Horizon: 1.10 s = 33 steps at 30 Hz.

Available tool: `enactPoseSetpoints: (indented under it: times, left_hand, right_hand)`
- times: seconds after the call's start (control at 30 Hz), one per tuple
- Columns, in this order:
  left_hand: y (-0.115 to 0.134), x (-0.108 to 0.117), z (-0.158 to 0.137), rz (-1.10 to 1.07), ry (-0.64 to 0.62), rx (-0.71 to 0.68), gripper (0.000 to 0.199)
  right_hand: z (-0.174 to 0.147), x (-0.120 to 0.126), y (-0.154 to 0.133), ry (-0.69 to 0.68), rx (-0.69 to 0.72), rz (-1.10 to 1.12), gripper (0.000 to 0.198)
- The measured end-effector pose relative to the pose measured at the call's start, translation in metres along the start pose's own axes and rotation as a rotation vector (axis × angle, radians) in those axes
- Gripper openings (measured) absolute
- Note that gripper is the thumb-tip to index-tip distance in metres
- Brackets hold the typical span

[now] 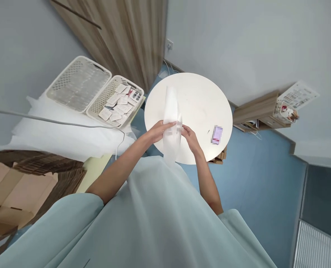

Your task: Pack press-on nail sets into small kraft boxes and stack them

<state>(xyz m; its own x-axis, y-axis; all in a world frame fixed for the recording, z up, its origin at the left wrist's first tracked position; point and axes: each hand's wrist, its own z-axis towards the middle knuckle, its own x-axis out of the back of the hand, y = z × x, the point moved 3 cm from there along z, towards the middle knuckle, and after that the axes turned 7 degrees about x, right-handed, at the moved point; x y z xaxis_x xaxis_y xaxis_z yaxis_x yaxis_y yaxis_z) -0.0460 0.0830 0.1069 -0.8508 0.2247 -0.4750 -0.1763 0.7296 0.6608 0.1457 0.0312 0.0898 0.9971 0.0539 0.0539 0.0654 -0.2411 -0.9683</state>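
A white, slightly see-through sheet of wrapping foam [171, 108], folded into a long narrow shape, is held above the near part of a round white table [201, 89]. My left hand [157, 131] grips its left side, the thumb lying across the front. On the other side my right hand [190, 137] pinches the sheet's right edge with bent fingers. Whether anything lies inside the folds cannot be made out. A blurred purple and white item [217, 134] rests on the table to the right of my right hand.
Two white plastic baskets stand at the left: one with clear packs [83, 83], one with small white cards [117, 104]. Below them spread white sheets [42, 126] and a grey cable [56, 120]. Flattened cardboard [22, 190] lies lower left. A wooden shelf [260, 111] stands right.
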Motion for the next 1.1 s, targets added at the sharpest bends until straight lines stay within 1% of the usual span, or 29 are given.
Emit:
enactPoseSetpoints:
  times: [0.1,0.2,0.3,0.37,0.47,0.57,0.63,0.73,0.87,0.97,1.03,1.1]
  left_hand:
    - [-0.009,-0.021,0.014,0.067,-0.038,0.036,0.056]
    - [-0.018,-0.034,0.027,0.110,-0.035,0.058,0.057]
    - [-0.028,-0.038,0.037,0.158,0.004,0.074,0.060]
    - [-0.035,-0.035,0.043,0.178,0.056,0.078,0.063]
    - [-0.044,-0.019,0.053,0.187,0.203,0.081,0.064]
    - [-0.051,0.003,0.066,0.200,0.348,0.086,0.057]
    - [-0.053,0.018,0.077,0.222,0.427,0.095,0.053]
    - [-0.055,0.037,0.093,0.300,0.526,0.078,0.049]
    - [-0.061,0.053,0.112,0.427,0.595,0.034,0.039]
    - [-0.068,0.065,0.121,0.488,0.623,0.033,0.027]
    - [-0.071,0.076,0.125,0.538,0.641,0.046,0.024]
    - [-0.074,0.089,0.127,0.638,0.658,0.059,0.025]
  right_hand:
    - [-0.005,0.013,0.008,0.055,0.005,0.059,0.055]
    - [-0.013,0.030,0.018,0.142,0.021,0.111,0.048]
    - [-0.019,0.052,0.030,0.255,0.024,0.105,0.047]
    - [-0.020,0.066,0.038,0.327,0.015,0.097,0.047]
    - [-0.019,0.084,0.052,0.413,-0.014,0.103,0.048]
    - [-0.015,0.097,0.069,0.465,-0.047,0.080,0.049]
    - [-0.009,0.100,0.082,0.469,-0.072,0.053,0.049]
    - [0.000,0.098,0.103,0.457,-0.112,0.037,0.049]
    - [0.011,0.087,0.127,0.421,-0.179,0.059,0.045]
    - [0.017,0.083,0.142,0.415,-0.251,0.078,0.040]
    - [0.021,0.083,0.152,0.426,-0.283,0.072,0.036]
    - [0.023,0.086,0.161,0.444,-0.303,0.043,0.035]
